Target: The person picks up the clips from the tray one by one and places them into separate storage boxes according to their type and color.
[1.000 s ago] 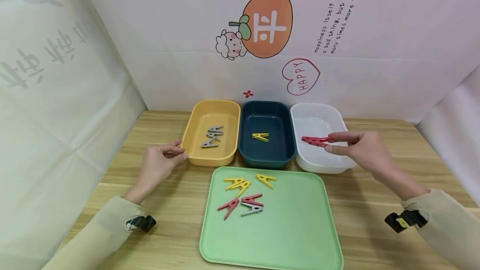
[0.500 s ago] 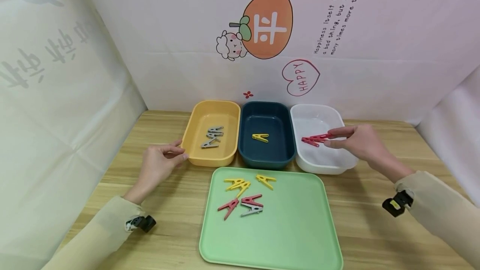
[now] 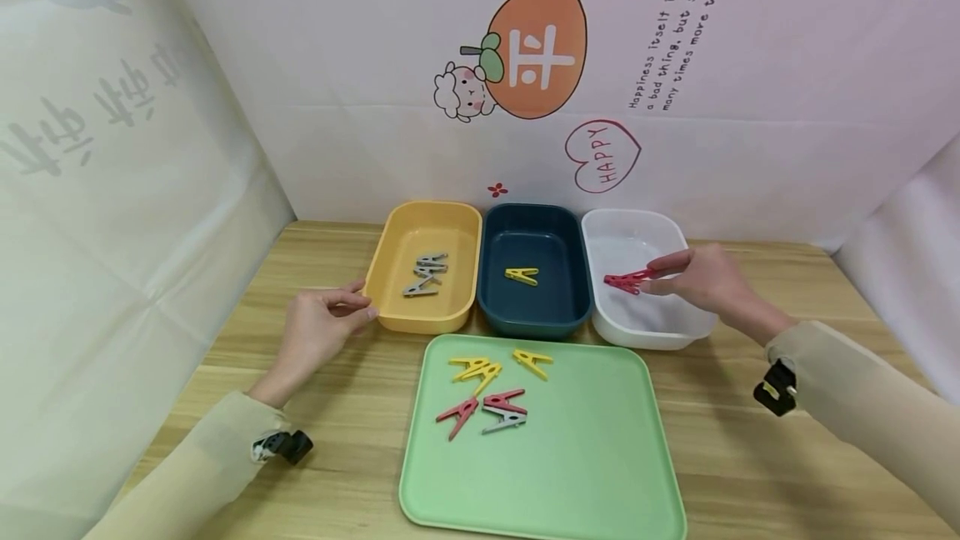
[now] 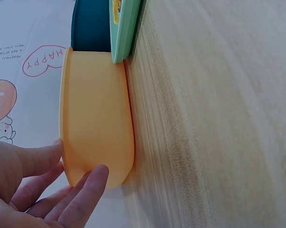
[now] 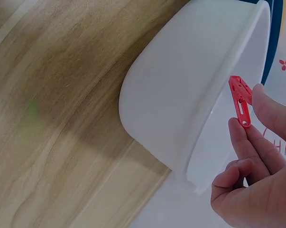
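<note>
Over the white bin [image 3: 693, 322], my right hand [image 3: 708, 280] pinches a red clothespin [image 5: 241, 102] between thumb and fingertips. Red pieces overlap there in the head view, so I cannot tell whether a second red clothespin lies beneath. At the left, my left hand [image 3: 318, 336] rests its relaxed fingers and thumb against the outer end of the yellow bin [image 4: 97, 109]. Several grey clothespins [image 3: 422, 287] lie in that bin. A yellow clothespin [image 3: 522, 276] is in the dark blue bin [image 3: 536, 319] between the other two.
A green tray [image 3: 555, 473] sits in front of the bins. On it are three yellow clothespins [image 3: 532, 362], two red clothespins [image 3: 459, 415] and one grey clothespin [image 3: 505, 419]. A printed cloth [image 3: 375, 123] hangs behind the bins, above the wooden table [image 3: 322, 448].
My right hand has shifted slightly left and up over the white bin, and the red clothespin in it has turned. My left hand has stayed at the yellow bin.
</note>
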Available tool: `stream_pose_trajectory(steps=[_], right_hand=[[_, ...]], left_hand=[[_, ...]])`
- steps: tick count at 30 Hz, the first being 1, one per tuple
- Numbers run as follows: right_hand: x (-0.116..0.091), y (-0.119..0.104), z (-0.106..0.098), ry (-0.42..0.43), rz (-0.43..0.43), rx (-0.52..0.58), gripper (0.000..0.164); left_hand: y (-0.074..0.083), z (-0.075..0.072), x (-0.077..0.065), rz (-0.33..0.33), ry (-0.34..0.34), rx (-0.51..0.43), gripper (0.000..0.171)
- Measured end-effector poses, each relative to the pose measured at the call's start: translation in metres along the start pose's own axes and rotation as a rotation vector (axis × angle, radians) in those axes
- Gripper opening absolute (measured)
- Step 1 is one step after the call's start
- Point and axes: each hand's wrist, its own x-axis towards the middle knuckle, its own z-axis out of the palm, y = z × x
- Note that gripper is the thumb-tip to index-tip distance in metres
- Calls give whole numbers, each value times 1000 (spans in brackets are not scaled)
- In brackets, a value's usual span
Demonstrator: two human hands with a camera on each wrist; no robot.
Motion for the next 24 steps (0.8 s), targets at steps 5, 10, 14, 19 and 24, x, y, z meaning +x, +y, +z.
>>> stream_pose_trajectory(steps=[5, 10, 14, 19, 24], right_hand=[[7, 0, 4, -5, -31, -20, 48], [15, 2, 7, -3, -50, -41, 48], [18, 1, 10, -18, -40, -50, 51], [16, 1, 10, -28, -58, -99, 50], [8, -1, 6, 5, -102, -104, 42]], left_hand=[[0, 0, 0, -5, -3, 4, 18], [0, 0, 0, -7, -5, 1, 18], [0, 0, 0, -3, -6, 0, 18], [2, 1, 0, 4, -8, 11, 18], [2, 1, 0, 0, -8, 0, 19]])
